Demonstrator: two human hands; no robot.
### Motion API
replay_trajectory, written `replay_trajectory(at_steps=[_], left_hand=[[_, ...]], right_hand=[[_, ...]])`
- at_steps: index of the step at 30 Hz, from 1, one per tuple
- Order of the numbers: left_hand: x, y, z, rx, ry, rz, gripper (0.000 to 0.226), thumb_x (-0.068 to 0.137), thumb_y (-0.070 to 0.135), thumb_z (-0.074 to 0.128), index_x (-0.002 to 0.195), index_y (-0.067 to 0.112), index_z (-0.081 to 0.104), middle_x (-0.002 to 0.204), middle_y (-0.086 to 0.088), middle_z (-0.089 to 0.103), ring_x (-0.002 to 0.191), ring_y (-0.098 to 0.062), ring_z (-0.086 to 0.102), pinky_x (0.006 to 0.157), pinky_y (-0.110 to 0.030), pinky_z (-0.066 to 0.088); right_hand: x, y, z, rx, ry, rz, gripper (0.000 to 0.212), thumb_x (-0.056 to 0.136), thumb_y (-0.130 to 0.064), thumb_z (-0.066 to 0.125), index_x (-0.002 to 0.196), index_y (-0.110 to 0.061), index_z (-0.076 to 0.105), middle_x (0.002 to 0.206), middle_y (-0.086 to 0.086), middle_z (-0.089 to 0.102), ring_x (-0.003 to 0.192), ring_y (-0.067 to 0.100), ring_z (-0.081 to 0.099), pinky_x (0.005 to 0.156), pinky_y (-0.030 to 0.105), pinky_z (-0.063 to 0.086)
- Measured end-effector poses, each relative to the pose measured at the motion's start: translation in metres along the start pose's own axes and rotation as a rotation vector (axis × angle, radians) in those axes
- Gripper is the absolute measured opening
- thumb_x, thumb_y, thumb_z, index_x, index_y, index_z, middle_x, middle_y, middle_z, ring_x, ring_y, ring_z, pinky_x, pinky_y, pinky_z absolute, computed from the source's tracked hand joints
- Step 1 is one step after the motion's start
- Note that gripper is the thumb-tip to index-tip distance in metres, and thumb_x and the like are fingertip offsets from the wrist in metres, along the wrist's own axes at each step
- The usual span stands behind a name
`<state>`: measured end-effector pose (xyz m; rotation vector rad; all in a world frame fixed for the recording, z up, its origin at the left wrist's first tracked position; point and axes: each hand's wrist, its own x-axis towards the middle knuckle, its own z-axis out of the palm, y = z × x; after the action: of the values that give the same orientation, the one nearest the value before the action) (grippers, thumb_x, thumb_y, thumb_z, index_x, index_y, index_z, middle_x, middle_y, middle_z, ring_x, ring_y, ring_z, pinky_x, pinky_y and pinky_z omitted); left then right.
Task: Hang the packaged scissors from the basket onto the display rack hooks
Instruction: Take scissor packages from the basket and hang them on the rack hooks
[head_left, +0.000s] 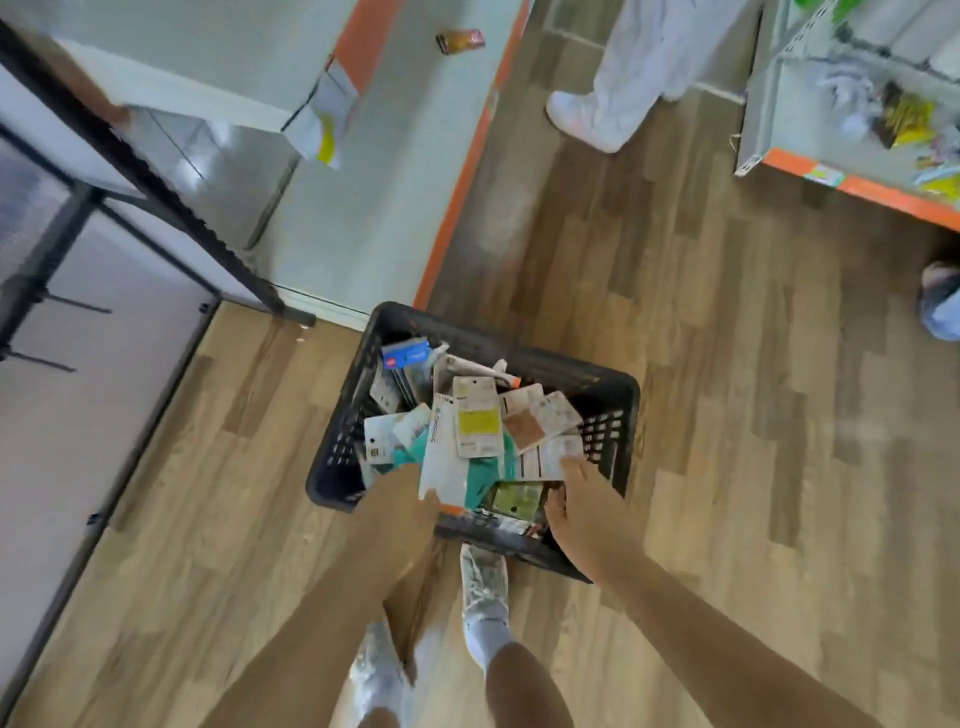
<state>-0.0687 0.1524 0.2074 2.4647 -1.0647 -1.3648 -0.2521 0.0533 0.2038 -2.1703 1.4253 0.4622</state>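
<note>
A black plastic basket (608, 395) stands on the wood floor in front of my feet, filled with several packaged items on white cards. My left hand (400, 499) reaches in from the near left and grips a long white package (441, 457) at its lower end, thumb on its face. My right hand (582, 499) reaches in at the near right; its thumb lies on a white printed card (543, 460) and its fingers curl down beside a green-yellow package (514, 499). The display rack (156, 182), a black frame with a pale panel and black hooks (78, 306), stands at the left.
A pale shelf base with an orange edge (457, 171) runs behind the basket, a can (460, 40) lying on it. A person in white coveralls (623, 78) stands at the top. A stocked shelf (857, 130) is at the right. My covered shoes (483, 587) are just behind the basket.
</note>
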Motion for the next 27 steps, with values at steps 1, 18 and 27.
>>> replay_trajectory(at_steps=[1,18,27], left_hand=[[0.019,-0.010,0.014,-0.008,-0.019,-0.027,0.032,0.098,0.023,0.044,0.123,0.006,0.051,0.118,-0.011,0.059,0.110,-0.029,0.056,0.088,-0.033,0.044],[0.280,-0.085,0.172,0.161,0.082,-0.282,0.074,0.081,0.061,0.057,0.129,0.008,0.037,0.126,-0.013,0.046,0.113,-0.035,0.052,0.079,-0.044,0.045],[0.277,-0.097,0.173,-0.334,0.137,-0.326,0.029,0.088,0.025,0.066,0.107,0.008,0.051,0.102,-0.001,0.060,0.093,-0.023,0.057,0.070,-0.029,0.042]], right_hand=[[0.016,0.004,0.015,0.017,-0.025,0.003,0.026,0.097,-0.021,0.041,0.121,-0.013,0.048,0.118,0.003,0.054,0.102,0.018,0.055,0.078,0.026,0.043],[0.257,-0.005,0.252,0.133,-0.085,0.090,0.074,0.092,-0.044,0.051,0.146,-0.006,0.020,0.155,0.017,0.010,0.144,0.030,0.009,0.115,0.045,0.018],[0.263,-0.006,0.257,0.330,-0.111,0.170,0.068,0.092,-0.039,0.049,0.146,-0.010,0.020,0.150,0.019,0.025,0.134,0.035,0.030,0.104,0.043,0.035]])
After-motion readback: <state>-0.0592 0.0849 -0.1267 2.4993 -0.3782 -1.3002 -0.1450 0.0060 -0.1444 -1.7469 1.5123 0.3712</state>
